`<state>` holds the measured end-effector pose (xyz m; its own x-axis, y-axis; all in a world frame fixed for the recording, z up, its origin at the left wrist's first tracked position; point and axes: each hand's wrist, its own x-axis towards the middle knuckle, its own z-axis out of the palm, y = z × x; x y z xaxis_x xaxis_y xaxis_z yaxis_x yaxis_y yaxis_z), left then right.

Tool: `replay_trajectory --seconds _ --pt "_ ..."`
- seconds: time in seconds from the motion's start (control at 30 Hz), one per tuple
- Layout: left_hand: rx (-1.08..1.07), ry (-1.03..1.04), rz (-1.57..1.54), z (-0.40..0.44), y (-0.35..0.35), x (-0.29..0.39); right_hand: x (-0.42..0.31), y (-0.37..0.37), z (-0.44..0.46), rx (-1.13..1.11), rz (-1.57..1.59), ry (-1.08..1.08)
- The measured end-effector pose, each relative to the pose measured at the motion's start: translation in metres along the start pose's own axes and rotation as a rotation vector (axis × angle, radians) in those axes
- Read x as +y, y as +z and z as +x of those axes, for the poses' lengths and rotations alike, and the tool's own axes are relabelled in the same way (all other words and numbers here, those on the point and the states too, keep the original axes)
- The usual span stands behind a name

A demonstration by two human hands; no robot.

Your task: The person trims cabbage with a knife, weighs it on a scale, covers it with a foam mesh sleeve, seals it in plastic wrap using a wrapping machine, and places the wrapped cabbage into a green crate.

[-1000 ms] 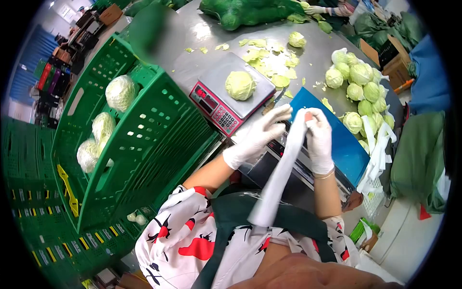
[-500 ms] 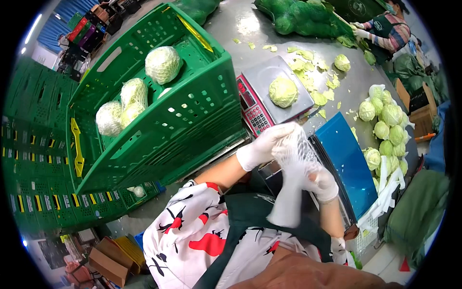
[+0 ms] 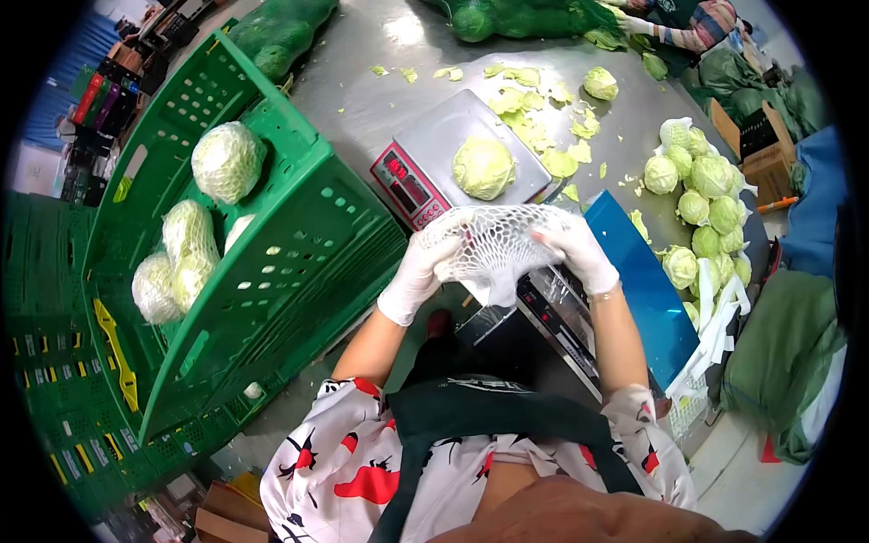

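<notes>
Cabbage sits bare on the scale; netted heads lie in the crate; my left hand and right hand grip the empty net.

Bright; glare on metal table; fisheye-bent, black-rimmed edges.

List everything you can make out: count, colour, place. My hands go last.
Mesh net: one, white, between both hands
Digital scale: one, silver and red, table centre
Cabbage: one, pale green, on scale
Loose cabbage: one, pale green, beyond scale
Cut leaves: many, yellow-green, beyond scale
Piled cabbages: over ten, pale green, table right
Large crate: one, green, left
Netted cabbages: at least four, pale green, inside crate
Panel: one, blue, right of scale
Table: one, grey
Left hand: one, white-gloved, on net
Right hand: same
</notes>
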<state>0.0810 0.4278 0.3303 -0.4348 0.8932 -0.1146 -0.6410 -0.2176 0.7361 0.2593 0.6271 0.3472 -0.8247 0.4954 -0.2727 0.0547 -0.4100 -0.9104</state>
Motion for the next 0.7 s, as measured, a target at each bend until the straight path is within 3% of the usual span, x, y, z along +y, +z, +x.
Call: replay_trajectory --seconds 0.03,0.1,0.13,0.17,0.27,0.33,0.47,0.5,0.57,0.63,0.7 --pt "0.126 0.04 0.162 0.012 -0.001 -0.007 -0.004 0.001 0.017 0.116 -0.273 -0.007" --pt "0.384 0.173 0.453 0.04 -0.007 -0.024 0.019 -0.022 0.063 0.3 -0.476 -0.202" --pt "0.453 0.203 0.395 0.06 -0.026 -0.038 0.023 -0.023 0.083 0.43 -0.64 -0.173" --pt "0.555 0.416 0.481 0.083 -0.038 -0.056 0.025 -0.021 0.103 0.558 -0.803 -0.146" --pt "0.638 0.193 0.569 0.142 -0.094 -0.08 0.053 -0.029 0.16 0.54 -0.92 -0.234" --pt "0.496 -0.139 0.275 0.155 -0.09 -0.068 0.073 -0.034 0.185 0.496 -0.875 -0.32" --pt "0.548 0.034 0.109 0.147 -0.066 -0.068 0.054 -0.005 0.154 0.488 -0.725 -0.357" --pt "0.454 0.067 -0.159 0.144 -0.073 -0.082 0.046 0.002 0.138 0.497 -0.665 -0.338" --pt "-0.2 -0.142 -0.568 0.118 -0.04 -0.055 0.029 0.009 0.1 0.34 -0.504 -0.287" --pt "-0.058 -0.09 -0.177 0.085 0.003 -0.039 0.0 0.009 0.07 0.182 -0.388 -0.246" --pt "-0.036 0.02 0.314 0.06 0.015 -0.047 -0.013 -0.013 0.05 -0.046 0.188 0.043"
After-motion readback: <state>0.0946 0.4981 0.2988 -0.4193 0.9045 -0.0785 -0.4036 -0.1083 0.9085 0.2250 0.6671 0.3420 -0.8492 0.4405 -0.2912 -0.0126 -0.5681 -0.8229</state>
